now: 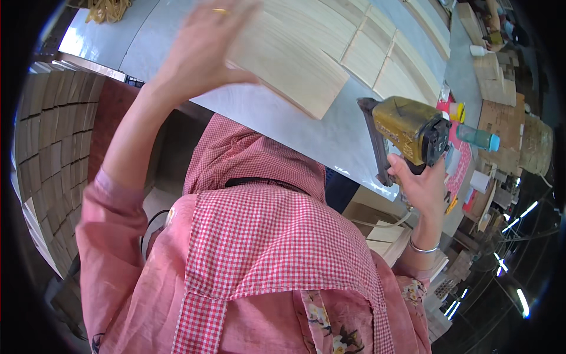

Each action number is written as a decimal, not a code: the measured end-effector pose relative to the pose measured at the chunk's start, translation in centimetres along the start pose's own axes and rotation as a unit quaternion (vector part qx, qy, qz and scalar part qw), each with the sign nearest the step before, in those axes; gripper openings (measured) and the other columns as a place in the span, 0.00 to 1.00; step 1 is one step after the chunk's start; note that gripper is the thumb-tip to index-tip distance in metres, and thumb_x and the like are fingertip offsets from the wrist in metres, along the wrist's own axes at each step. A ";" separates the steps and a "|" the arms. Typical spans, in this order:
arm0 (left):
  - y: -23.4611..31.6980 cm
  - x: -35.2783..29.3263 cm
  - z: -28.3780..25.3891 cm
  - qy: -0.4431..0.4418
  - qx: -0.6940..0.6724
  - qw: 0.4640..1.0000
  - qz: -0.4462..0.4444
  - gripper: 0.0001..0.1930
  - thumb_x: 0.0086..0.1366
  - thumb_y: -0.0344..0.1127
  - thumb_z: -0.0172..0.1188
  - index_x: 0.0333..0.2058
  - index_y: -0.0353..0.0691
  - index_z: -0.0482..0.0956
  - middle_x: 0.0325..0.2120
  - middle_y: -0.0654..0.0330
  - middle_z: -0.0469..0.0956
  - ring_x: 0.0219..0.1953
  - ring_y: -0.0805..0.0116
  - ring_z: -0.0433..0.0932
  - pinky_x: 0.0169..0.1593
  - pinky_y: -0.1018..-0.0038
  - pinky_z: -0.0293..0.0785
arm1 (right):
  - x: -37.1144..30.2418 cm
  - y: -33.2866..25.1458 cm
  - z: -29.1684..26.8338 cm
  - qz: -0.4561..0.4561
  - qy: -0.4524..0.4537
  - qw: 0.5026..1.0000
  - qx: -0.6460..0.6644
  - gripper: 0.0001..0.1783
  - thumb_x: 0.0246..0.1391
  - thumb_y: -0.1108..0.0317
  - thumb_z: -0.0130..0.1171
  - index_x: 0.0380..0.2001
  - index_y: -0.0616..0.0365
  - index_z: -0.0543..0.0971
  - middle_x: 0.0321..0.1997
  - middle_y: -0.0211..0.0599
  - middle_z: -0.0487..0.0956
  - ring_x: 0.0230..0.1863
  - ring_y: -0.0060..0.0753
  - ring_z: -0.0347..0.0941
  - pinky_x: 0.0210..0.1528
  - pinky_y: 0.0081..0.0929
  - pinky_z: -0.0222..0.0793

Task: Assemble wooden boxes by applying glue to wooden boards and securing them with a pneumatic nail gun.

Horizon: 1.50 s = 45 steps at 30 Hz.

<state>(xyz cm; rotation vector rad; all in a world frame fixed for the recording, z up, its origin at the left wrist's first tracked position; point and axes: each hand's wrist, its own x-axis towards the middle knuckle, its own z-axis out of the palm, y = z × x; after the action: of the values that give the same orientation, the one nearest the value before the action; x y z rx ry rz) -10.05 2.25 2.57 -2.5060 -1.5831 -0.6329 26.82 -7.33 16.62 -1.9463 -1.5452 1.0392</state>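
My right hand (425, 187) is wrapped round the handle of a yellow and black pneumatic nail gun (401, 125), above the right end of the table. A pale hose runs down from near that hand. Over the far left of the table is my left hand (203, 50), blurred by motion, its thumb spread from the fingers and nothing visible in it. It is beside a pale wooden board (295, 71), and I cannot tell whether it touches the wood. Further pale wood pieces (368, 53) lie side by side beyond that board.
The grey-white table (253, 115) fronts my checked apron. Stacked wood pieces (56, 141) stand at the left. A teal-capped bottle (474, 138) and a yellow tape roll (456, 111) sit right of the nail gun. Cardboard boxes (507, 127) are at the far right.
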 end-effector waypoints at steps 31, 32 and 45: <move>16.7 4.0 3.1 -0.086 -0.087 0.992 0.015 0.41 0.47 0.55 0.70 0.56 0.33 0.74 0.50 0.52 0.73 0.50 0.57 0.70 0.57 0.62 0.65 | -4.3 3.5 -2.2 0.086 0.096 0.991 0.033 0.12 0.54 0.70 0.69 0.37 0.66 0.80 0.20 0.29 0.76 0.13 0.18 0.64 0.15 0.17 0.59; 16.7 4.0 3.2 -0.083 -0.086 0.993 0.015 0.41 0.47 0.55 0.70 0.56 0.33 0.74 0.50 0.52 0.73 0.50 0.57 0.70 0.58 0.62 0.65 | -4.3 3.7 -2.2 0.091 0.089 0.991 0.029 0.12 0.54 0.70 0.69 0.37 0.66 0.80 0.20 0.30 0.76 0.13 0.18 0.65 0.15 0.17 0.59; 16.9 4.0 3.2 -0.075 -0.095 0.993 0.015 0.43 0.47 0.56 0.72 0.57 0.32 0.74 0.50 0.52 0.72 0.50 0.57 0.69 0.59 0.61 0.64 | -5.2 3.9 -0.1 0.133 0.120 0.978 0.102 0.11 0.55 0.71 0.68 0.38 0.65 0.80 0.23 0.32 0.77 0.12 0.17 0.63 0.13 0.17 0.59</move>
<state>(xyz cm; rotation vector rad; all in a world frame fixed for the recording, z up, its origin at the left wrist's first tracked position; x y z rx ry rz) 7.26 -0.99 3.41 -2.7710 -1.5985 -0.6339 28.81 -13.35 15.31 -2.0810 -1.0277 0.9806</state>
